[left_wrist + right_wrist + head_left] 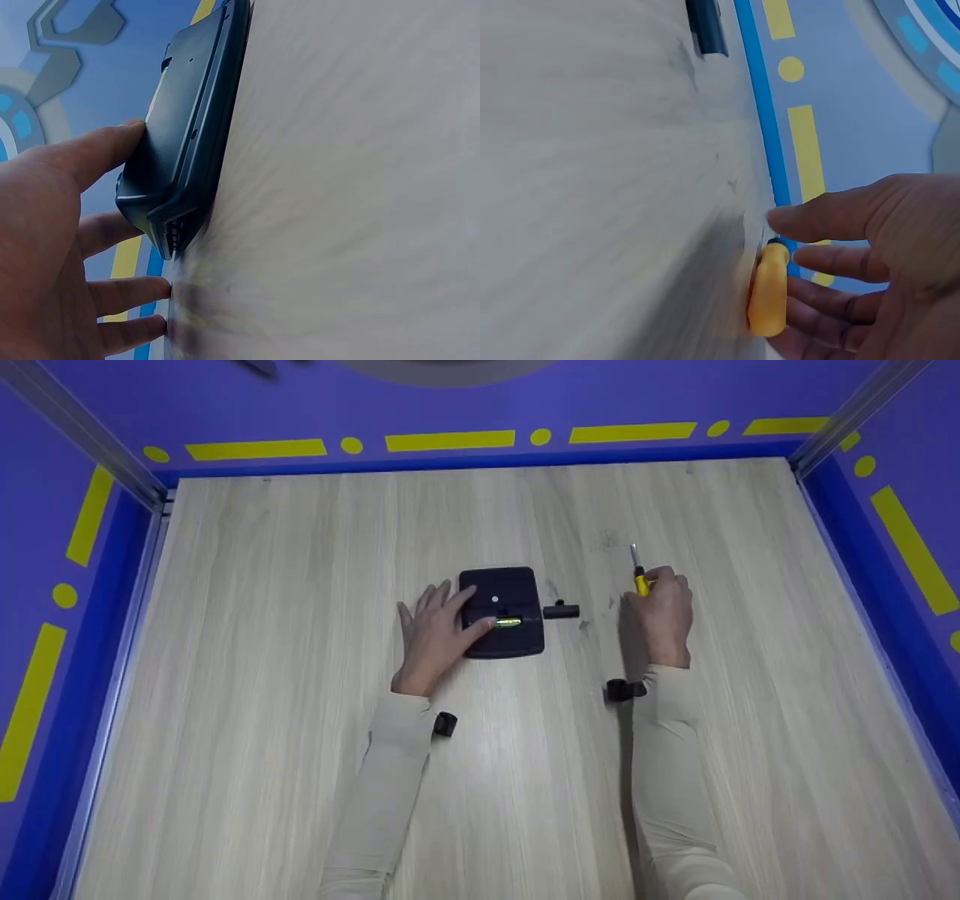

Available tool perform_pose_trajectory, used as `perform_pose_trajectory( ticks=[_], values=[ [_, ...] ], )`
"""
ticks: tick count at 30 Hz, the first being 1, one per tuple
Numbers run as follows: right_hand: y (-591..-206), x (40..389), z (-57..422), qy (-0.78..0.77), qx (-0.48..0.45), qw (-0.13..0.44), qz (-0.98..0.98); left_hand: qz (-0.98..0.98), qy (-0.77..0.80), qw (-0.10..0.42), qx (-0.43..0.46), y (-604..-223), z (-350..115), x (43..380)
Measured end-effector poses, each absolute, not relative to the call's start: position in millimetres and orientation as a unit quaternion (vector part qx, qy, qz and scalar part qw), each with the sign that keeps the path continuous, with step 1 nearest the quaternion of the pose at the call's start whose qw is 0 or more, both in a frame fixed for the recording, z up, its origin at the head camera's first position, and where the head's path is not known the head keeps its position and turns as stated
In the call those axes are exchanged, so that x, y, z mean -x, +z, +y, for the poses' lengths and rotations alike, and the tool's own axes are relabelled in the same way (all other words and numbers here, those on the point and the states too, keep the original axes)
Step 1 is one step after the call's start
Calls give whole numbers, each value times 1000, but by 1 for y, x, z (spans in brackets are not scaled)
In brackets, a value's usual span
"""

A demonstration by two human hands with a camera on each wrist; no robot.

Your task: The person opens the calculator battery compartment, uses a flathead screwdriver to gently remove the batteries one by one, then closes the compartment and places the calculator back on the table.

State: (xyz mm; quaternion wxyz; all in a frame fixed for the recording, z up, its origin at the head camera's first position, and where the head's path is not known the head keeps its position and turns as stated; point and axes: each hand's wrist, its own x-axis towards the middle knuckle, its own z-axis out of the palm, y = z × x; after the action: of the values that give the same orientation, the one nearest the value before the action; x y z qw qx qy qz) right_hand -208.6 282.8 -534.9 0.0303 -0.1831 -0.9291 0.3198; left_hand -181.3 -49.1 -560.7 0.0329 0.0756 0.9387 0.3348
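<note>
A flat black device (501, 639) lies on the table with a green-and-gold battery (508, 622) in a slot on its upper face. My left hand (435, 634) rests at the device's left side, its thumb (112, 146) on the upper face beside the battery and its other fingers spread. To the right, a small black battery cover (561, 611) lies close to the device. My right hand (664, 611) is at a screwdriver with a yellow handle (769, 292), whose metal shaft (634, 556) points away from me. Thumb and fingers stand loosely apart around the handle, which lies along the tabletop.
The pale wooden table (300, 585) is bordered by blue walls with yellow marks (450, 440) at the back and both sides. Metal posts (832, 427) stand at the far corners. Black wrist cameras (445, 724) sit at both sleeves.
</note>
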Motion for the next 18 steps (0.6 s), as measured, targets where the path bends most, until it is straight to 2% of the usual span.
perform_pose_trajectory(
  ticks=[18],
  values=[
    [-540, 206, 288, 338, 176, 16, -924, 938, 338, 31, -78, -560, -49, 181]
  ],
)
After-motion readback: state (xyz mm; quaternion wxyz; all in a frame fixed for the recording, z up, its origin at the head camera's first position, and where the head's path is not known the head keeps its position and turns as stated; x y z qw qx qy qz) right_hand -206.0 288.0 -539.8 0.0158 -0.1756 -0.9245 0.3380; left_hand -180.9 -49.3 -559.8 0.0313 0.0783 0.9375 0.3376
